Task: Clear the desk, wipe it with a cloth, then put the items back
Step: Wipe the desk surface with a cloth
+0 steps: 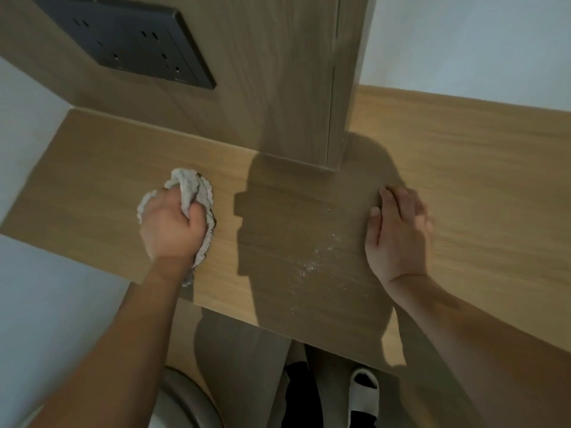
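wood-grain desk point(463, 168) is bare of items, so the wiping step looks to be the one in hand. the cloth point(193, 193) is bunched up on the left part of the top, near the front edge, and it's gripped by the left hand point(171, 225) with fingers curled tight round it. the right hand point(398, 233) is laid flat on the desk, fingers straight and pressed together, holding nothing. a patch of wet specks point(312, 257) is seen between the two hands, sitting in shadow. to get it done well, the cloth should probably be opened out flatter so more surface is covered, then pulled in overlapping passes toward that damp patch. the strip along the back panel point(278, 88) shouldn't be skipped either.
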`<act>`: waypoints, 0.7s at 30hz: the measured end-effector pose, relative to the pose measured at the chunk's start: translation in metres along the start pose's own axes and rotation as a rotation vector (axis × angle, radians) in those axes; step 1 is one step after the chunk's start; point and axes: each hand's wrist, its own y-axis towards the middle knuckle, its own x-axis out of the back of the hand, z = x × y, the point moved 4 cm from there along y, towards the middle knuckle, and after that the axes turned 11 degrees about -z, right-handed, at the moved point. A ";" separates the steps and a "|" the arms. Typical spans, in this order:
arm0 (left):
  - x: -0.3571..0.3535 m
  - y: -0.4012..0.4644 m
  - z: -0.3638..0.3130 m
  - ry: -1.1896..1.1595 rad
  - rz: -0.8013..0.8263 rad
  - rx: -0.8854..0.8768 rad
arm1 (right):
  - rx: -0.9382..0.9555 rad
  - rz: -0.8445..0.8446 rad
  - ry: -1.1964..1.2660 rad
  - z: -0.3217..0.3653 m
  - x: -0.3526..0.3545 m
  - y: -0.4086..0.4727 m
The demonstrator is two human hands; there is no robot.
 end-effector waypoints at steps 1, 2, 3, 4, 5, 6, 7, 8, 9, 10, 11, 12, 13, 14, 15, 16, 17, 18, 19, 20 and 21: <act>-0.001 0.000 -0.004 0.016 -0.012 0.007 | 0.008 0.008 -0.007 -0.001 -0.001 0.000; -0.002 0.002 -0.007 0.025 -0.022 0.014 | 0.021 0.020 -0.022 -0.002 -0.003 0.000; -0.002 0.004 -0.009 0.029 -0.031 0.019 | 0.028 0.032 -0.038 -0.003 -0.004 -0.001; -0.001 0.005 -0.009 0.031 -0.035 0.028 | 0.028 0.040 -0.048 -0.004 -0.004 -0.002; -0.001 0.004 -0.007 0.037 -0.028 0.045 | 0.021 0.046 -0.048 -0.004 -0.003 -0.003; 0.000 0.001 -0.006 0.036 -0.041 0.053 | 0.023 0.046 -0.041 -0.004 -0.002 -0.003; 0.003 -0.004 -0.011 0.017 -0.064 0.068 | 0.033 0.045 -0.031 -0.002 -0.001 -0.004; 0.004 -0.013 -0.018 -0.011 -0.072 0.096 | 0.047 0.043 -0.020 -0.002 -0.001 -0.004; 0.004 -0.026 -0.031 -0.026 -0.069 0.114 | 0.056 0.041 -0.005 -0.001 0.000 -0.003; 0.005 -0.044 -0.046 -0.023 -0.054 0.122 | 0.056 0.045 0.017 0.000 0.000 -0.002; 0.007 -0.067 -0.065 -0.005 -0.026 0.121 | 0.046 0.053 0.050 -0.001 0.003 -0.001; 0.009 -0.094 -0.088 -0.011 0.010 0.124 | 0.026 0.050 0.084 -0.002 0.007 -0.002; 0.010 -0.124 -0.114 -0.037 0.058 0.122 | -0.003 0.033 0.110 -0.007 0.013 -0.004; 0.012 -0.153 -0.142 -0.078 0.098 0.092 | -0.034 0.004 0.127 -0.015 0.023 -0.007; 0.013 -0.178 -0.165 -0.102 0.115 0.045 | -0.060 -0.026 0.139 -0.025 0.035 -0.010; 0.015 -0.194 -0.182 -0.131 0.131 0.013 | -0.076 -0.043 0.142 -0.037 0.047 -0.015; 0.018 -0.202 -0.189 -0.162 0.144 0.024 | -0.089 -0.048 0.135 -0.049 0.061 -0.017; 0.020 -0.201 -0.188 -0.216 0.168 0.096 | -0.095 -0.047 0.111 -0.063 0.072 -0.016; 0.025 -0.192 -0.181 -0.269 0.175 0.199 | -0.089 -0.046 0.068 -0.079 0.083 -0.013; 0.032 -0.179 -0.173 -0.311 0.122 0.288 | -0.085 -0.043 0.020 -0.095 0.092 -0.008; 0.037 -0.159 -0.158 -0.312 0.051 0.358 | -0.079 -0.042 -0.025 -0.110 0.099 -0.004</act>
